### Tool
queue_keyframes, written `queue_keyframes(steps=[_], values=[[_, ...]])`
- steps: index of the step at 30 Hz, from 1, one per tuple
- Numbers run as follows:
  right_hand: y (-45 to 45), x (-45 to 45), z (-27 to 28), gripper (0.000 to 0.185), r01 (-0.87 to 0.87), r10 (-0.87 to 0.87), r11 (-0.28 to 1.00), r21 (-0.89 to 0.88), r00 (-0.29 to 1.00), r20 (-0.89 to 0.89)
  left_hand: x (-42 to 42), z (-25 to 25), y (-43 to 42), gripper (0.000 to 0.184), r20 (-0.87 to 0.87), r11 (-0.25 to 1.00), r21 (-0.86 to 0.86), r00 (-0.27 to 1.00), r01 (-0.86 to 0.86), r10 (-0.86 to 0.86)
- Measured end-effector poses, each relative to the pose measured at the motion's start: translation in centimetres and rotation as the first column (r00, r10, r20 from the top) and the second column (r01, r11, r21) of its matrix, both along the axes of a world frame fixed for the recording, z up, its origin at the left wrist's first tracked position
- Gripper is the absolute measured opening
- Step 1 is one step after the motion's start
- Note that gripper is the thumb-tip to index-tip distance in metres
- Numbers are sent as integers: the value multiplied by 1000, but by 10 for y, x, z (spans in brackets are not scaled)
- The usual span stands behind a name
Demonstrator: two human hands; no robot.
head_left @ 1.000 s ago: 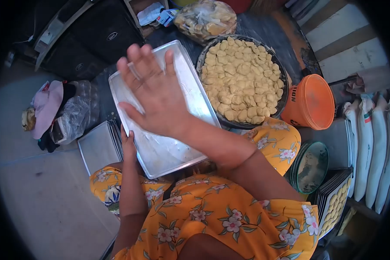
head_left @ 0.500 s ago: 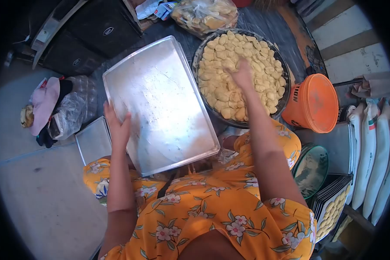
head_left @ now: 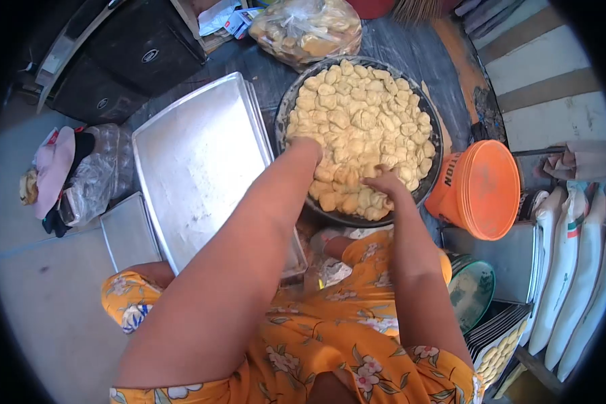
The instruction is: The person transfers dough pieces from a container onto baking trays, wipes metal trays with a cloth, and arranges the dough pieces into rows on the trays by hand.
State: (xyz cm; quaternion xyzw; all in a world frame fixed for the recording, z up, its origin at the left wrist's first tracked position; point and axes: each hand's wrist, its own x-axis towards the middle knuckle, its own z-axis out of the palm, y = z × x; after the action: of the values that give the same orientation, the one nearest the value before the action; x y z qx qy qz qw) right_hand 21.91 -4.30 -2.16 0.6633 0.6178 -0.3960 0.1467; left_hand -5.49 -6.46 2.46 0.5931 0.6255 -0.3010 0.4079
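Note:
A wide dark round basin (head_left: pixel 286 87) is heaped with pale yellow lumps of dough (head_left: pixel 363 124). My left hand (head_left: pixel 306 149) reaches over the basin's left side; its fingers are hidden behind the wrist and forearm. Near the basin's front, my right hand (head_left: pixel 387 182) touches the dough, thumb and fingers apart, with nothing visibly gripped. Left of the basin lies a large silver baking tray (head_left: pixel 188 155), apparently stacked on another, partly covered by my left forearm.
An orange bucket (head_left: pixel 488 192) stands right of the basin, near a green tub (head_left: pixel 473 293). White sacks (head_left: pixel 552 269) and stacked trays (head_left: pixel 498 337), the top one bearing dough pieces, line the right side. A clear plastic bag (head_left: pixel 310 30) lies behind the basin.
My left hand has left the tray's left edge and crossed over the tray to the basin. My right hand has drawn back from the middle of the dough toward the basin's front.

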Motion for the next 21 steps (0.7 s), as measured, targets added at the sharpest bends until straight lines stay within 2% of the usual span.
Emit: queue_keyframes(steps=[1,3,4,6,7,10,12,13,15,16,17,18,19,20,21], values=[[13,13,15,112,113,-108,993,28,985,-132,11,-3,2,85,-132,998,45,990,-33,39],[31,32,23,118,147,-167,967,208,982,82,17,-1,10,105,-16,950,154,960,-274,279],[21,28,14,119,233,-247,953,194,968,50,18,3,10,115,42,903,189,922,-386,385],[-15,21,-20,121,402,-407,902,158,913,2,19,3,6,128,130,927,24,921,-373,367],[-25,8,-20,120,355,-359,928,111,933,20,23,1,3,135,178,933,-59,915,-356,361],[-55,-20,15,124,149,-148,989,1,987,59,42,-4,-12,131,145,986,-74,976,-153,162],[-70,-23,41,131,-62,64,998,-33,997,49,57,13,-25,127,94,989,-62,985,-137,143],[-78,-26,42,132,-121,120,993,4,985,123,66,21,-32,127,69,990,-51,988,-134,137],[-81,-36,37,137,-250,220,965,83,939,263,83,-9,-49,120,-25,986,98,990,-135,138],[-75,-37,30,135,-267,231,957,115,939,256,85,-9,-52,117,-79,976,177,986,-130,146],[-69,-34,21,133,-282,242,949,140,937,252,88,-9,-53,99,-99,970,208,984,-126,149],[-65,-32,19,131,-296,252,941,161,935,249,89,-15,-49,102,-84,958,250,983,-137,163],[-62,-29,16,114,-249,208,934,256,962,177,89,-24,-46,105,-69,946,288,982,-147,173],[-61,-29,10,106,-213,176,927,308,974,145,90,-31,-44,109,-51,933,323,982,-158,184],[-61,-33,6,99,-174,143,917,359,983,111,91,-32,-43,92,0,916,342,974,-211,225]])
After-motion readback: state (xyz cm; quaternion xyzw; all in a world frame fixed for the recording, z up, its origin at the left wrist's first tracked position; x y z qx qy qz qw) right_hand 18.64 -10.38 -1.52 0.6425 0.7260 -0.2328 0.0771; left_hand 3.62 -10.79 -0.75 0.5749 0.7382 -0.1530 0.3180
